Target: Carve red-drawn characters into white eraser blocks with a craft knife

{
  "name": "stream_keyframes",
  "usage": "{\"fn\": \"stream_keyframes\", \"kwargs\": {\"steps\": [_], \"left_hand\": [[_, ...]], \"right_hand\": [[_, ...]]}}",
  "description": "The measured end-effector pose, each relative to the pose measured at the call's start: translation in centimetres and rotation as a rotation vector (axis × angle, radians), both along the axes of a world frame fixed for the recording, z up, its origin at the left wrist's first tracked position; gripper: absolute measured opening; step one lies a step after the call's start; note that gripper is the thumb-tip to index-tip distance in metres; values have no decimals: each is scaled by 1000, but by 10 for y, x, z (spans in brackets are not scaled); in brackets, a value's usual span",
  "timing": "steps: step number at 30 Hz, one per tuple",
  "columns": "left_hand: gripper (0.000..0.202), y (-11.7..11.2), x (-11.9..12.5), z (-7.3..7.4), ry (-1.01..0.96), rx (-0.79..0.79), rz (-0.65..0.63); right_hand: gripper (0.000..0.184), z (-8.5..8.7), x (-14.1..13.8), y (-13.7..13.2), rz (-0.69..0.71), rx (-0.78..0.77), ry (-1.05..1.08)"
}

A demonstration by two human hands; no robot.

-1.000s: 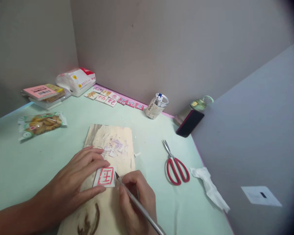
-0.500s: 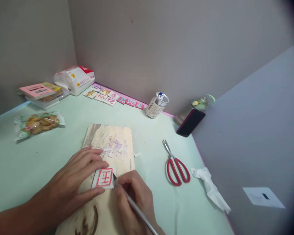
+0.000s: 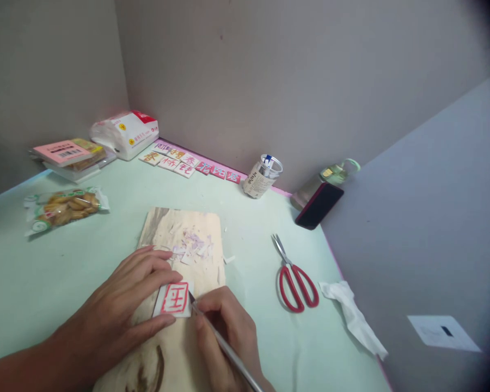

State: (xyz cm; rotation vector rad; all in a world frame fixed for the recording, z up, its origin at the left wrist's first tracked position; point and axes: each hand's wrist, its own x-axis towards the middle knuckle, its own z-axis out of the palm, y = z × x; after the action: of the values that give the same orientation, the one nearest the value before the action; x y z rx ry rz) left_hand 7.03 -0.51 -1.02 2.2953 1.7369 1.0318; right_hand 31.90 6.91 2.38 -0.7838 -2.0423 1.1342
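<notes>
A white square piece (image 3: 175, 299) with a red framed character lies on the wooden board (image 3: 206, 220). My left hand (image 3: 133, 296) holds it down, thumb at the near edge and fingers at the far edge. In my right hand (image 3: 228, 326) is a craft knife (image 3: 233, 355) with a slim metal handle, gripped like a pen. Its blade tip meets the right edge of the piece, just outside the red frame. Thin white and purplish shavings (image 3: 194, 245) are scattered on the board beyond my fingers.
Red-handled scissors (image 3: 297, 286) and crumpled tissue (image 3: 353, 316) lie to the right. Behind stand a jar (image 3: 263, 177), a phone (image 3: 320, 206) against a bottle (image 3: 337, 173), and rows of lettered tiles (image 3: 185, 167). A snack bag (image 3: 67, 208), books (image 3: 67, 152) and a tissue pack (image 3: 126, 133) are left.
</notes>
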Motion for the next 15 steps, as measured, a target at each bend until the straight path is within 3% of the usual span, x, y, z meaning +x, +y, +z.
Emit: {"fn": "stream_keyframes", "kwargs": {"steps": [10,15], "left_hand": [[38,-1,9,9,-54,21,18],[42,0,7,8,-15,27,12]], "right_hand": [[12,0,3,4,63,91,14],[10,2,4,3,52,73,3]]}}
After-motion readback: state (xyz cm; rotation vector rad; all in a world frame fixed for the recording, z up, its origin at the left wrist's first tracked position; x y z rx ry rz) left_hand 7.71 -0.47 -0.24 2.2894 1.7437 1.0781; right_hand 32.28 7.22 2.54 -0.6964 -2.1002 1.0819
